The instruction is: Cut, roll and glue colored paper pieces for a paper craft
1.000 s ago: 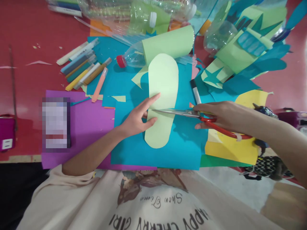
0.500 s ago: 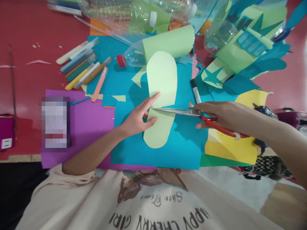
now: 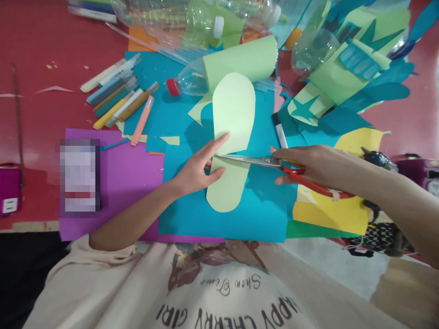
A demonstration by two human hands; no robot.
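A long, rounded light green paper cutout lies across the blue paper, cut crosswise from its right side nearly to the left edge. My left hand grips its left edge around the cut, with forefinger on the upper part and thumb on the lower part. The other fingers are partly hidden beneath. Red-handled scissors are held in my right hand. Their blades lie along the cut, tips close to my left hand.
Past the cutout lies a plastic bottle wrapped in green paper. Several markers and a phone are on the left. A black-capped marker and a decorated bottle craft are on the right, near yellow paper.
The scissors and my right hand have shifted slightly left, deeper along the cut. The cutout's upper part has tilted a little to the right. My left hand has barely moved.
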